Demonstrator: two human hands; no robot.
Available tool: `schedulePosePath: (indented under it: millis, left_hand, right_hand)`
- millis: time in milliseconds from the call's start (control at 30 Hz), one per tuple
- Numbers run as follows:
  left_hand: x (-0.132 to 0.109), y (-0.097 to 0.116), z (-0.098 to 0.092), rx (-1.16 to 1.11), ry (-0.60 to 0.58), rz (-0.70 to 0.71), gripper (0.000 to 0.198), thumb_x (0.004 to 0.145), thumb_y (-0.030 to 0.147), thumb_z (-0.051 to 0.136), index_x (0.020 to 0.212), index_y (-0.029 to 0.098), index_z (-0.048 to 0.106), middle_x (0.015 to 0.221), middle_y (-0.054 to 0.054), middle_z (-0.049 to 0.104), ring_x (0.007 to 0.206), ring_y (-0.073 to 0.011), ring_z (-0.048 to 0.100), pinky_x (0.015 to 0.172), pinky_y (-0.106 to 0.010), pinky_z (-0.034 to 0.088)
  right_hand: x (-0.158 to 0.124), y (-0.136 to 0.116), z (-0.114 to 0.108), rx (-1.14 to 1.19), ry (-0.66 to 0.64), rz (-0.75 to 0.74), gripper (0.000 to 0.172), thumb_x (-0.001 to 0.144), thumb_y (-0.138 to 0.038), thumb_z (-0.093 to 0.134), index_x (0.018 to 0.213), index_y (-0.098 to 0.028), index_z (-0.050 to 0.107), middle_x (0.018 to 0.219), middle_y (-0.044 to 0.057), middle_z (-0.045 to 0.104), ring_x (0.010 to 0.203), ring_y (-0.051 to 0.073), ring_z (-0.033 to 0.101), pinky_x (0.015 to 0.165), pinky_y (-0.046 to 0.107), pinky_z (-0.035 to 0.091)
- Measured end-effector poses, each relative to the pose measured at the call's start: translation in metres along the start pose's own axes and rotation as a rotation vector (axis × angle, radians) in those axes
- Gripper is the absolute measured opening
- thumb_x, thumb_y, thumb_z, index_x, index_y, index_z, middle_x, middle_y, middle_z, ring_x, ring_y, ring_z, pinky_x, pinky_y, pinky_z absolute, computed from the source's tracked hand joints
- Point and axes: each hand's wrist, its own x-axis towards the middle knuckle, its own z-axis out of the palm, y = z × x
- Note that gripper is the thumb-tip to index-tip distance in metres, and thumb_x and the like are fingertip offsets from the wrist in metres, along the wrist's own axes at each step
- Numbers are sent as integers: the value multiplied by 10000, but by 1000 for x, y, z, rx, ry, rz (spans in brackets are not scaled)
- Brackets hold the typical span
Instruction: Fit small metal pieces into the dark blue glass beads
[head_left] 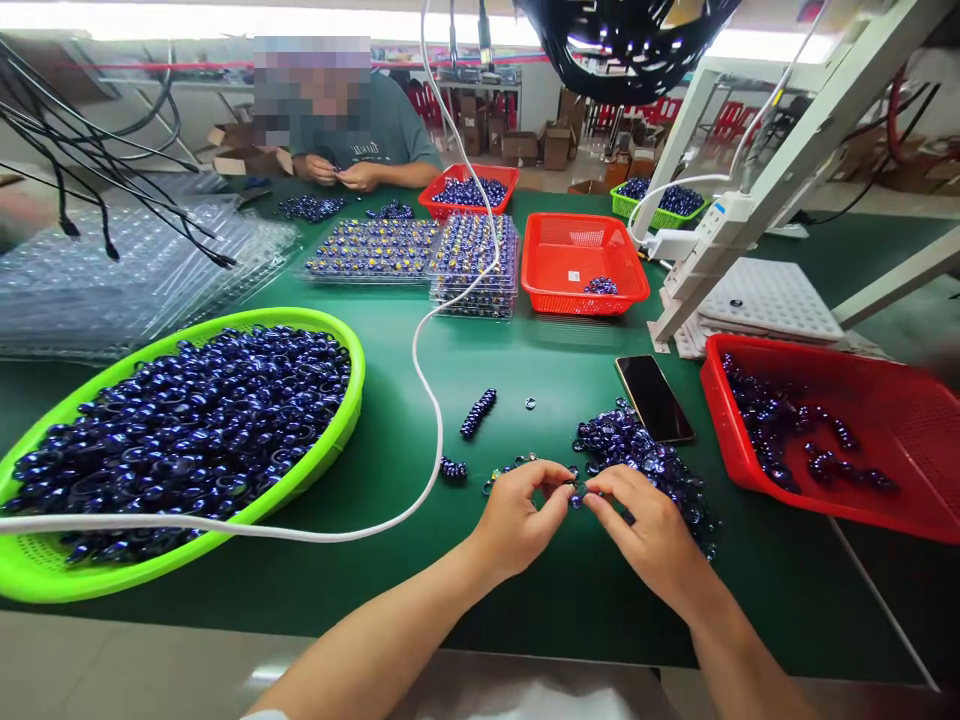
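My left hand point(521, 515) and my right hand point(652, 530) meet low over the green table, fingertips pinching a small shiny dark-blue ring point(576, 500) between them. The fingers partly cover it. Right behind my right hand lies a loose pile of similar blue rings point(637, 445). Past my left hand are a few small pieces, some yellowish point(495, 476), partly hidden by that hand. A short stack of rings point(454, 469) lies to its left, a longer stack point(478, 414) lies farther back, and a single ring point(530, 403) sits apart.
A green basket point(356, 385) heaped with rings stands left, crossed by a white cable point(420, 365). At right are a phone point(655, 398), a red basket point(919, 430) and a metal frame point(795, 140). Filled clear trays point(472, 300) and a red basket point(585, 235) stand behind. A person point(390, 120) works opposite.
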Motion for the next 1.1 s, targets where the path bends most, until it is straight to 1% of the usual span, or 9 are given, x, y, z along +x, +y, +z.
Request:
schedulePosePath:
  millis: [200,300,433,567,667,767,867,933,1100]
  left_hand:
    - [11,-4,-7,-305,49,-180,178,834,297,641,902,133,656,800,-48,693,687,-137,625,665,-253,513]
    - [14,-9,-10,-422,82,-227,217,815,314,666,916,124,644,826,-56,693,686,-130,617,678,-264,523]
    - [17,-13,-12,-485,77,-251,243,811,336,683,919,123,633,824,-64,697,703,-140,622,684,-279,522]
    - [14,-11,-10,-521,58,-237,254,821,353,694,938,132,648,1035,-109,701,884,-189,655,810,-330,526]
    - [7,-5,-5,-683,-45,-243,267,808,358,727,939,144,637,1205,-138,674,1083,-246,636,951,-388,488]
    - [-2,0,1,-789,-149,-244,262,815,359,734,934,150,630,1187,-134,694,1144,-255,616,999,-396,458]
    - [-7,2,6,-767,-165,-251,256,824,360,731,938,153,631,1130,-117,718,1062,-218,645,942,-344,474]
    - [-8,1,6,-751,-148,-266,274,816,367,741,951,154,634,1087,-104,730,996,-196,660,909,-321,480]
    - [-1,0,2,-824,-90,-342,308,755,353,800,922,138,656,915,-71,743,884,-169,676,906,-325,495]
  right_hand:
    - [46,10,8,-681,-136,-63,98,886,-165,609,867,-190,702,891,94,638,877,252,543,739,371,444]
    - [65,13,23,-740,-155,-65,150,839,-100,623,716,-158,687,839,128,626,859,261,529,702,368,412]
    - [66,18,23,-708,-155,-71,196,830,-73,610,663,-151,677,794,125,623,836,250,544,699,358,414]
    - [43,9,4,-549,-111,-31,179,921,-164,546,857,-175,713,849,74,644,817,197,593,744,321,473]
    - [19,-4,-2,47,17,125,166,949,-242,543,1010,-221,696,925,37,680,819,166,646,713,273,519]
    - [0,-11,6,292,211,219,126,929,-252,581,989,-244,691,968,23,708,833,168,685,719,275,550]
    - [-9,-10,17,250,351,253,131,904,-214,611,1012,-244,679,895,7,722,780,163,700,727,284,565]
    - [-8,-9,20,142,393,183,178,884,-167,626,1038,-241,673,884,7,722,771,160,698,746,292,567]
    - [-2,-10,20,38,327,-93,365,867,-51,608,1180,-236,641,1020,57,692,922,175,668,825,314,559]
